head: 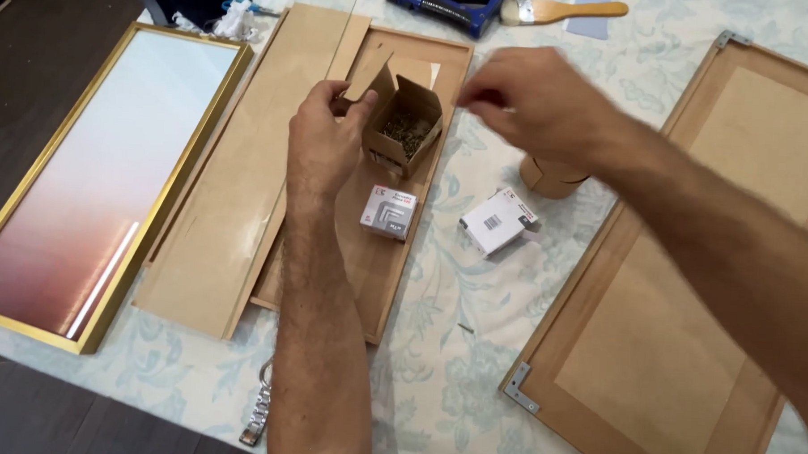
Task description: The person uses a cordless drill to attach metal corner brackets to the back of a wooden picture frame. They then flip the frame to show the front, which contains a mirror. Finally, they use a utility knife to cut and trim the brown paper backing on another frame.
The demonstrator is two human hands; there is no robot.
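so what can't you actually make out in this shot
- Right hand, head view: motion blur hides whether its pinched fingertips hold anything.
- Open cardboard box held by the left hand: the small metal pieces inside are too small to identify.
- Round brown object: mostly hidden under the right wrist.
- Wooden frame back: cut off by the right edge and covered by the forearm.

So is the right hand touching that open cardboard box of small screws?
Apart. The head view shows the right hand raised with pinched fingers and a strip of wooden frame visible between it and the open box; the left hand holds the box.
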